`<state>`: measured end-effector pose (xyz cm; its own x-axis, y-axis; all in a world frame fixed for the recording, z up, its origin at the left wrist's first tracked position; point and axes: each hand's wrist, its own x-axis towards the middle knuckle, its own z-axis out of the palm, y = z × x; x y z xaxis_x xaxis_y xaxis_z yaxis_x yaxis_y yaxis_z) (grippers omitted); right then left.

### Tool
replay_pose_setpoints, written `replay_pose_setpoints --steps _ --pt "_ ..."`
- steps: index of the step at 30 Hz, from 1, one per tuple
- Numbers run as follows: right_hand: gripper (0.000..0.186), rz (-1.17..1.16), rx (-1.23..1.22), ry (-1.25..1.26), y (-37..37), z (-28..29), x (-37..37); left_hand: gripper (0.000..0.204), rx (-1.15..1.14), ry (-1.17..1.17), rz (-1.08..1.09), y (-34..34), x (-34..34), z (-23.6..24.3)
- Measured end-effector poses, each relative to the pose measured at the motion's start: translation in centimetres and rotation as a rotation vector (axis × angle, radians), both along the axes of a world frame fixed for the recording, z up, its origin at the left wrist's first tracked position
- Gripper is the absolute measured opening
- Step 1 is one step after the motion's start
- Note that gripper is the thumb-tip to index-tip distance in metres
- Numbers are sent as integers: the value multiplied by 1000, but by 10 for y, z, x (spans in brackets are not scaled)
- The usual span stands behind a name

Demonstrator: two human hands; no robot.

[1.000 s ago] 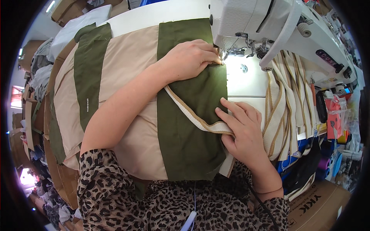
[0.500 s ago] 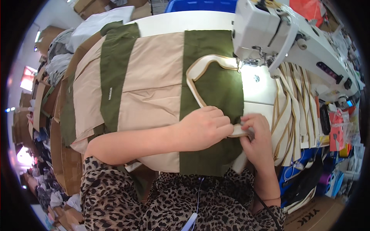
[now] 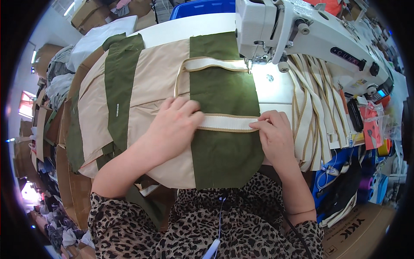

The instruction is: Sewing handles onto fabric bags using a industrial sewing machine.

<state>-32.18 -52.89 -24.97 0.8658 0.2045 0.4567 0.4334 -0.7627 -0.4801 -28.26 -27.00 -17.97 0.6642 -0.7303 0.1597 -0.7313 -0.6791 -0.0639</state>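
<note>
A white webbing strap with tan edges [image 3: 224, 122] lies across a green and beige fabric panel [image 3: 224, 159]. My left hand [image 3: 174, 123] is closed on the strap near the seam between beige and green. My right hand [image 3: 272, 131] pinches the strap's end at the panel's right edge. Between my hands the strap runs flat and straight. Beyond my left hand it loops away and back to the right, its other end under the needle area of a white sewing machine [image 3: 258, 41].
Several loose straps [image 3: 317, 103] hang over the table right of the machine. A blue bin [image 3: 202, 8] stands behind the white table. Cardboard boxes [image 3: 69, 190] and heaped cloth flank the left side. Scissors with a pink card [image 3: 370, 125] lie at right.
Both hands have drawn apart; the left moved left along the strap. The bent, blurred strap end is now laid flat and straight across the green part. The whole view has shifted slightly.
</note>
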Motion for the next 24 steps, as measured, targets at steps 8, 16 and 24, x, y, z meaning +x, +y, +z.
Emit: replay_pose_setpoints --steps 8,16,24 --pt "38 89 44 122 -16 9 -27 23 -305 167 -229 -75 10 -49" --pt "41 140 -140 97 -28 -2 -54 33 -331 97 -196 -73 10 -55" --pt "35 89 -102 25 -24 -10 -52 34 -347 109 -193 -74 6 -56"
